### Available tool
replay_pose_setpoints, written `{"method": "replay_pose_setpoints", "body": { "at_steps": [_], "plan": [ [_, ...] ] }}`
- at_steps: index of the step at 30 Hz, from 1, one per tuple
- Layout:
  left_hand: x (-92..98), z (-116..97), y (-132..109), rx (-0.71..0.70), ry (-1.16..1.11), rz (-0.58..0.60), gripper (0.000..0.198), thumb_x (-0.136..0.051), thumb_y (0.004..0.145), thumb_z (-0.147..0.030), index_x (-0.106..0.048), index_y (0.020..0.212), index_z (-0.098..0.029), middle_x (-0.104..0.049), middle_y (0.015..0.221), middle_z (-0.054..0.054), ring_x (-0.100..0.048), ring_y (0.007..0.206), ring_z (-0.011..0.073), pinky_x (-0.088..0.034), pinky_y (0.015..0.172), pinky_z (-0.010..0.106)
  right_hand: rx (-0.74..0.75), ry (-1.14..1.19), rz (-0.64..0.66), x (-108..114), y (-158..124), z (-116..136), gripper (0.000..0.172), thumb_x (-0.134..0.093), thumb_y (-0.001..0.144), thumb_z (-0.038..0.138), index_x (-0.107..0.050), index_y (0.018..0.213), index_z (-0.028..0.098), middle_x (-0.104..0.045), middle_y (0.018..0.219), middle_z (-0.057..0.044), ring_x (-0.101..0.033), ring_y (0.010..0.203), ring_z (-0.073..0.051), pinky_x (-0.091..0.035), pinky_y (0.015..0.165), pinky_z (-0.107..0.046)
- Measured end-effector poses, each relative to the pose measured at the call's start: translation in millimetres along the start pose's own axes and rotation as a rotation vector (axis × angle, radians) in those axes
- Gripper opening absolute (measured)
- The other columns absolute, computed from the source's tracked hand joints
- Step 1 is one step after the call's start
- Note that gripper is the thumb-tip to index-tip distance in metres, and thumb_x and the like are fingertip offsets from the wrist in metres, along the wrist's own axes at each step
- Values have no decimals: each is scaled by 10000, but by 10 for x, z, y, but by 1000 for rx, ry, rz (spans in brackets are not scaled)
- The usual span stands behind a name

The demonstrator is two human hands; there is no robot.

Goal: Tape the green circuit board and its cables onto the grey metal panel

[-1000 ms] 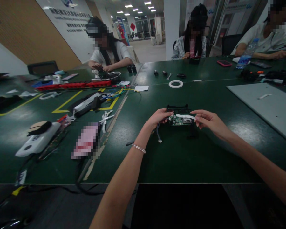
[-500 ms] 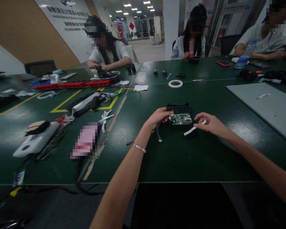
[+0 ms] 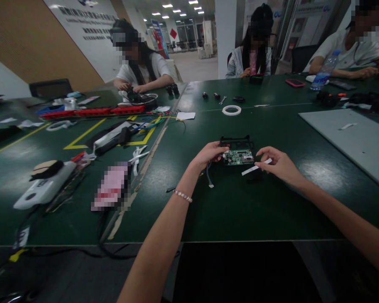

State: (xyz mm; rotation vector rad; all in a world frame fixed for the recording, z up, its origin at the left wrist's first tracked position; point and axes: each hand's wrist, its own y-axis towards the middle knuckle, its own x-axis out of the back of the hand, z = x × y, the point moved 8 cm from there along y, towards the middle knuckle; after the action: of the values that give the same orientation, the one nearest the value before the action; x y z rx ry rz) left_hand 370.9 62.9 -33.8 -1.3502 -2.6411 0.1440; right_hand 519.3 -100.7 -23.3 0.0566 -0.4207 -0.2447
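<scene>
A small green circuit board (image 3: 238,157) lies in a black frame (image 3: 236,142) on the dark green table (image 3: 233,202). My left hand (image 3: 208,155) grips the board's left edge with curled fingers; a thin blue-and-white cable (image 3: 209,176) trails below it. My right hand (image 3: 278,164) pinches one end of a flat white ribbon strip (image 3: 251,169), which slants down-left just right of the board and does not touch it. A small black part (image 3: 253,176) lies under the strip.
A white tape ring (image 3: 231,110) and small black parts lie farther back. A grey mat (image 3: 353,141) covers the right side. At left are a white device (image 3: 44,189), a pink blurred item (image 3: 111,186), wires and red strips. Three people work at the far side.
My right hand pulled the white strip off the board and drew it down to the right. Since half a second ago it has lifted slightly back toward the board.
</scene>
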Motion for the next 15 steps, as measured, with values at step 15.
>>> {"method": "replay_pose_setpoints", "body": {
  "at_steps": [15],
  "plan": [
    [3,11,24,2,-5,11,274,-668,790,-249,-632,1036,-132,-596,796,19,-443,484,16,-288,435,168,2,-155,-12,-2,22,-152,360,-658,758,472,-554,998,225,-595,705,13,-553,624,-146,-403,604,-294]
  ]
}}
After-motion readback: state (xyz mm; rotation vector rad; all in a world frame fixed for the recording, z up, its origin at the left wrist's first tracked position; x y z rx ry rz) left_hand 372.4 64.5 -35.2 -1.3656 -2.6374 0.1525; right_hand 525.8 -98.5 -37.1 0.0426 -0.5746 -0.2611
